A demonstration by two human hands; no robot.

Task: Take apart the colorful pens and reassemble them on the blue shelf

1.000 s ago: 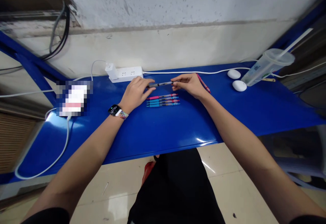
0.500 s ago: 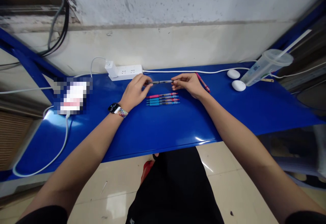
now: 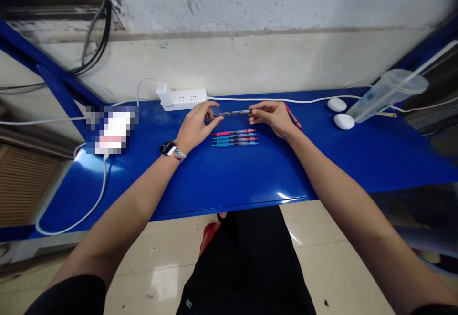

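Observation:
A black-and-clear pen (image 3: 234,112) lies crosswise between my two hands. My right hand (image 3: 271,116) pinches its right end between thumb and fingers. At the pen's left end, my left hand (image 3: 196,123) has its thumb and index finger spread apart, with the tip in the gap between them. Just below is a neat row of several pens (image 3: 234,138) with pink and blue parts, lying parallel. Partly hidden behind my right hand, a pink pen (image 3: 294,117) rests at a slant.
A white power strip (image 3: 189,98) with a plugged-in charger stands along the wall. To the left is a blurred-out phone (image 3: 113,131) on a white cable. Two white rounded objects (image 3: 344,121) and a tilted clear cup (image 3: 388,95) with a straw are at right on the blue table (image 3: 229,176).
My left thumb and fingers have opened away from the pen's left end. My right hand still holds the other end. The whole view has shifted slightly.

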